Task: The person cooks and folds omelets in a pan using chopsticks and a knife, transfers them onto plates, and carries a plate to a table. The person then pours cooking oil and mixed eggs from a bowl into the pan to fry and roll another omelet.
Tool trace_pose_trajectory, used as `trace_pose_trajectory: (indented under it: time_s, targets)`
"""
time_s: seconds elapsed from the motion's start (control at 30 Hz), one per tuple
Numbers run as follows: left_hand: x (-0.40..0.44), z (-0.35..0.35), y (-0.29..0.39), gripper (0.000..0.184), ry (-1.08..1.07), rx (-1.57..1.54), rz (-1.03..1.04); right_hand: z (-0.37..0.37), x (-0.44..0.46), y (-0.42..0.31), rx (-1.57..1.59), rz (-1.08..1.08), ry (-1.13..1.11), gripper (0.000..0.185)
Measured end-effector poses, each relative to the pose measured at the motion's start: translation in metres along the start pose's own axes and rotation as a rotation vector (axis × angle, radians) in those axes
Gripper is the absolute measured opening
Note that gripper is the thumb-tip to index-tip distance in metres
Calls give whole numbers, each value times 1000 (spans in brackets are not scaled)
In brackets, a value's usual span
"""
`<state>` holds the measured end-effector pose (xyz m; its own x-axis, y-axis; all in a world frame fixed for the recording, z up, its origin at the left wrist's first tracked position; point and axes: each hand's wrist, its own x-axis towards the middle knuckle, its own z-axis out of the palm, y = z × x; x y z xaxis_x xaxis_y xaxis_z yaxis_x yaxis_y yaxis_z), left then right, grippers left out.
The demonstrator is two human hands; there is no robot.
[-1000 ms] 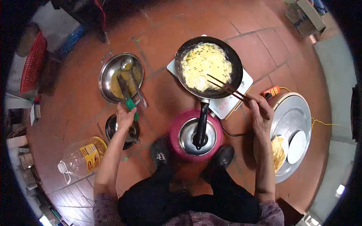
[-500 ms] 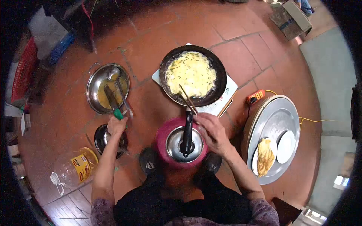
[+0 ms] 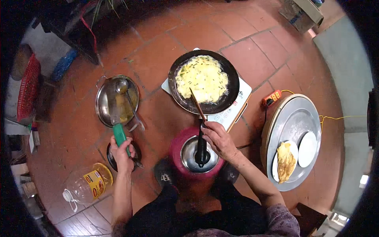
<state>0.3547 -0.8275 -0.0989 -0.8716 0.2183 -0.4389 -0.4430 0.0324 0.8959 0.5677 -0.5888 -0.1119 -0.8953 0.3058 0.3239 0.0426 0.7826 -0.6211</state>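
My left hand (image 3: 123, 155) is closed round the green handle of a spatula (image 3: 119, 136), whose blade is blurred over a steel bowl (image 3: 103, 103) of yellow liquid with a ladle (image 3: 123, 87) in it. My right hand (image 3: 218, 138) grips brown chopsticks (image 3: 197, 103); their tips touch the near left part of a yellow omelette (image 3: 202, 79) with green bits. The omelette lies in a black pan (image 3: 233, 89) on a white cooktop (image 3: 245, 91). The pan's black handle (image 3: 201, 152) extends over a pink pot with a steel lid (image 3: 190, 152), just below my right hand.
At the right, a round metal tray (image 3: 288, 118) holds a folded omelette (image 3: 286, 162) on a plate and a white plate (image 3: 307, 149). An orange power strip (image 3: 271, 98) lies beside it. An oil bottle (image 3: 89, 185) and a dark bowl (image 3: 111, 158) are at the left.
My right hand has moved left from beside the tray to near the pan handle, bringing the chopsticks to the omelette's near edge. My left hand has drawn the spatula back toward me.
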Motion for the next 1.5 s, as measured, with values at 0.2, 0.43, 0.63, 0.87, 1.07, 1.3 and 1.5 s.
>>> trace_pose_trajectory:
  time_s: [0.2, 0.43, 0.63, 0.87, 1.07, 1.3, 1.5]
  targets:
    - [-53, 30, 26, 27, -337, -45, -254, -8, 3, 2, 87, 56, 186, 19]
    - [-76, 48, 39, 30, -497, 153, -460, -16, 5, 11, 177, 193, 374, 9]
    - [-71, 69, 29, 29, -547, 157, -531, -22, 8, 18, 186, 157, 447, 7]
    - [-49, 97, -5, 31, -525, 50, -540, -22, 7, 24, 194, 121, 469, 8]
    - [-38, 114, -16, 35, -477, 36, -419, -34, 12, 29, 180, 135, 504, 9]
    - [-7, 144, -23, 39, -575, 92, -323, -43, 20, 71, 425, 395, 725, 16]
    - [-11, 143, -25, 38, -550, 162, -306, -41, 26, 91, 717, 596, 812, 22]
